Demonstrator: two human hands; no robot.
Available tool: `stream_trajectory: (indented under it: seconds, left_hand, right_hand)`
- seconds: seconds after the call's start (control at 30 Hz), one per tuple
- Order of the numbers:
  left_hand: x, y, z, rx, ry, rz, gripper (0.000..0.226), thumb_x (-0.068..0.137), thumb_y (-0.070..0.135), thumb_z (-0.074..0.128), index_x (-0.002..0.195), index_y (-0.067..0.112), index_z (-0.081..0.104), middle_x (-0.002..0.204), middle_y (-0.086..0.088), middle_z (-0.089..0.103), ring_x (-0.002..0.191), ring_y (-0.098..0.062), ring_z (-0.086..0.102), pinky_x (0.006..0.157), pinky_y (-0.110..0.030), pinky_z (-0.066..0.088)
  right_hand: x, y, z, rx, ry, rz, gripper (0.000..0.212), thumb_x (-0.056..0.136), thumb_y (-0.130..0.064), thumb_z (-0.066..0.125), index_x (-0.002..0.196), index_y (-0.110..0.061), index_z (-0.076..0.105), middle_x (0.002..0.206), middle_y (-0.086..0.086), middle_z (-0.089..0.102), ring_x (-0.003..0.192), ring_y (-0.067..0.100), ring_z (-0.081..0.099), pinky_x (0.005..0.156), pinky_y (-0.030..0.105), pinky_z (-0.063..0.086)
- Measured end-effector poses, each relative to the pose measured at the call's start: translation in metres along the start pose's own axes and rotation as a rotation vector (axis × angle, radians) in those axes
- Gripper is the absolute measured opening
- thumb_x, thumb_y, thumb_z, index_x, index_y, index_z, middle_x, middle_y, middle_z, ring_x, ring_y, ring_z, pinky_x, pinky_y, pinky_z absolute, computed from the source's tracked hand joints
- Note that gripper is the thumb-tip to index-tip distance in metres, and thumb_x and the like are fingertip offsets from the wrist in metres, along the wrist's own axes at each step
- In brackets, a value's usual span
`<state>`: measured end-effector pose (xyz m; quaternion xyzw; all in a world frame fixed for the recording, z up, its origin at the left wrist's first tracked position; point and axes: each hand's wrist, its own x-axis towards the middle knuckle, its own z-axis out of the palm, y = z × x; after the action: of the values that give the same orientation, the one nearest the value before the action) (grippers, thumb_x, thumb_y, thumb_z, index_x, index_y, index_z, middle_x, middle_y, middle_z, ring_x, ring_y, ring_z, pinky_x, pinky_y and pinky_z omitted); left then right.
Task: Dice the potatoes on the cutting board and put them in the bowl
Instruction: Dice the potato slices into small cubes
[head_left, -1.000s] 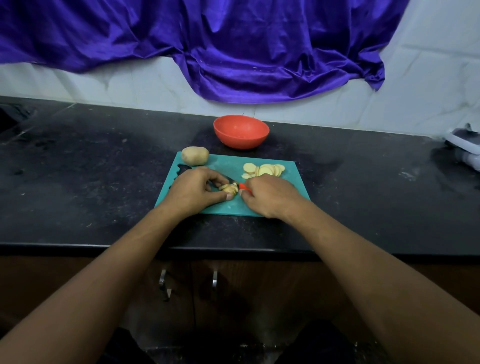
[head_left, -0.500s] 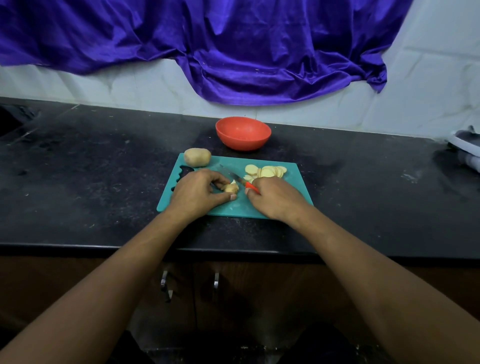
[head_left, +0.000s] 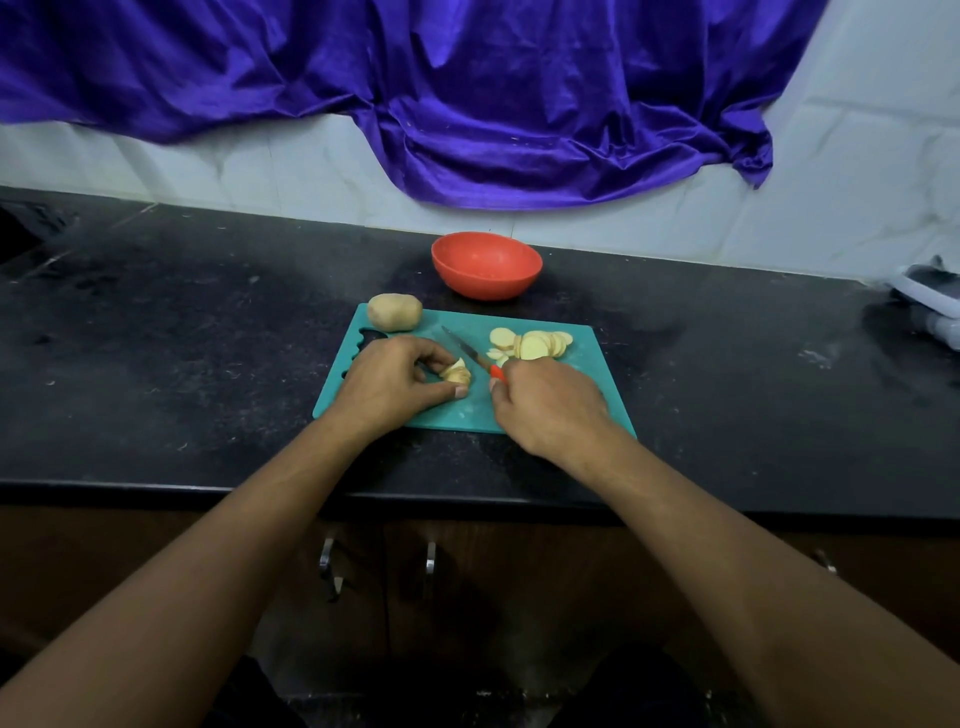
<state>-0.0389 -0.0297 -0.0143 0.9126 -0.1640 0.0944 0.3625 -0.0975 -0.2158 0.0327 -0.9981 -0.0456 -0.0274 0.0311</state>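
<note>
Teal plastic, the rectangular cutting board (head_left: 589, 374) lies near the front of the black stone counter (head_left: 182, 338), within easy reach of both hands. The left hand (head_left: 389, 382) curls thumb and fingers round a small pale stub of potato (head_left: 456, 375) near the board's middle, likely so it cannot roll under the blade. The right hand (head_left: 545, 405) is closed round the orange handle of a small knife (head_left: 460, 345), its blade angled away just beside the stub, apparently between cuts. A fan of round pale potato slices (head_left: 535, 345) waits at the board's far right, out of the cutting path; a whole brown unpeeled potato (head_left: 395, 312) sits at its far left corner. The round orange-red bowl (head_left: 485, 265) stands just behind, seemingly empty, handy for the dice.
</note>
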Motion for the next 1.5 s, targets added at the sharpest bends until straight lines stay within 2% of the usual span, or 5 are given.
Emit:
stream_trajectory:
  seconds: [0.23,0.57,0.87,1.13,1.5]
  left_hand:
    - [-0.003,0.0,0.001,-0.007,0.021,0.0,0.035,0.076,0.048,0.086,0.106,0.032,0.076,0.094,0.019,0.072,0.081,-0.002,0.065,0.08,-0.04,0.058]
    - [-0.007,0.002,0.002,0.032,0.052,0.05,0.042,0.079,0.047,0.084,0.116,0.035,0.069,0.094,0.02,0.069,0.081,0.0,0.061,0.078,-0.034,0.056]
    - [-0.007,0.003,0.002,0.073,0.036,0.074,0.023,0.084,0.047,0.079,0.106,0.039,0.075,0.096,0.022,0.069,0.081,-0.001,0.058,0.074,-0.033,0.052]
    - [-0.008,0.009,0.004,0.093,0.08,0.045,0.022,0.084,0.045,0.081,0.102,0.034,0.077,0.078,0.026,0.058,0.07,0.005,0.051,0.06,-0.019,0.033]
    - [-0.007,0.02,0.013,0.193,0.146,-0.023,0.021,0.085,0.051,0.077,0.099,0.035,0.076,0.099,0.015,0.072,0.088,-0.006,0.062,0.069,-0.031,0.048]
  right_hand:
    - [-0.007,-0.003,-0.005,-0.031,-0.01,-0.015,0.035,0.107,-0.044,0.039,0.114,-0.018,0.062,0.093,0.0,0.056,0.085,0.021,0.056,0.071,0.039,0.045]
    - [-0.008,-0.004,-0.006,0.005,-0.003,0.042,0.032,0.107,-0.044,0.041,0.111,-0.02,0.061,0.091,0.0,0.056,0.084,0.021,0.057,0.069,0.039,0.044]
    - [-0.009,-0.008,-0.008,0.0,-0.12,0.012,0.033,0.107,-0.046,0.041,0.112,-0.02,0.06,0.089,-0.001,0.055,0.087,0.018,0.057,0.073,0.04,0.047]
    - [-0.006,-0.005,-0.007,0.07,-0.128,0.04,0.032,0.106,-0.046,0.042,0.112,-0.021,0.062,0.09,-0.003,0.057,0.086,0.017,0.058,0.075,0.04,0.05]
    - [-0.004,-0.005,-0.014,0.169,-0.11,0.096,0.039,0.109,-0.044,0.036,0.101,-0.017,0.063,0.087,0.0,0.06,0.081,0.019,0.059,0.071,0.036,0.046]
